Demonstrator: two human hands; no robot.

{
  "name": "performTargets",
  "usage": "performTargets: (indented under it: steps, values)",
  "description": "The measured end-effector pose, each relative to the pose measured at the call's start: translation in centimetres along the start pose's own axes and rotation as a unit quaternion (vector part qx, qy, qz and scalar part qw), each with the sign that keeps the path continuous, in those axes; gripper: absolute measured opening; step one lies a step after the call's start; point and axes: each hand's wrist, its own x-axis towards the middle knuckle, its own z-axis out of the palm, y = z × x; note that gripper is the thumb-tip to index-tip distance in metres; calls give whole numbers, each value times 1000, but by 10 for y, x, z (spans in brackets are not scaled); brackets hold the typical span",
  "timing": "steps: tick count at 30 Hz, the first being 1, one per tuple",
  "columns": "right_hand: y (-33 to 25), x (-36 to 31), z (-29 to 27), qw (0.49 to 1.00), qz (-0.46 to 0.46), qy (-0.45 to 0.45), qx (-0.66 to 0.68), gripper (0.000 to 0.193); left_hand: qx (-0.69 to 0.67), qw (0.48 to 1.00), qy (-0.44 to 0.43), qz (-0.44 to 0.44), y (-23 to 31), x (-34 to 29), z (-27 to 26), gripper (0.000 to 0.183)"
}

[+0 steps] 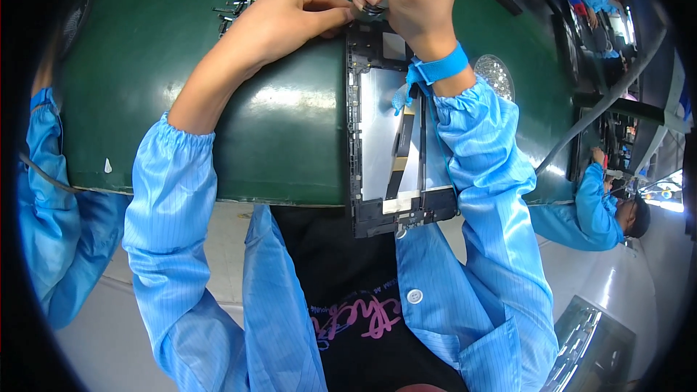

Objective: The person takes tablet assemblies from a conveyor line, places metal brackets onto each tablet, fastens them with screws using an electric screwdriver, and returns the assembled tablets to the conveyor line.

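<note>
An opened tablet housing (354, 123), black-framed with a silver inner plate, lies lengthwise in front of me, its near end past the table edge. My left hand (290, 18) rests at its far left corner, thumb and forefinger pressed together; whatever is between them is too small to tell. My right hand (415, 3) is wrapped around what looks like a screwdriver (375, 9), with a dark ribbed collar above the housing's far end. The top edge cuts off the rest of that tool. A blue strap (441, 67) circles my right wrist, its cord hanging over the housing.
Several small black parts (234, 13) lie on the green tabletop (283, 145) beyond my left wrist. A round glittering dish (494, 76) stands beside my right sleeve. A grey cable (606, 105) crosses at right. Blue-sleeved people sit at both sides, one person (599, 210) at right.
</note>
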Motion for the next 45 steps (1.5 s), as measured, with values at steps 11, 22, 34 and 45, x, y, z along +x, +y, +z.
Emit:
performTargets:
  steps: [11, 22, 34, 45]
  values:
    - [6, 1, -17, 999, -40, -13, 16, 12, 271, 937, 88, 204, 61, -120, 64, 48]
    - [-52, 11, -34, 993, -97, 6, -66, 19, 431, 884, 33, 176, 62, -129, 109, 69]
    - [-91, -7, -174, 975, -87, 203, -35, 11, 538, 801, 100, 244, -14, 150, -22, 56]
    - [-92, -59, -250, 968, -110, 227, 7, 13, 550, 730, 239, 327, -23, 200, -22, 39]
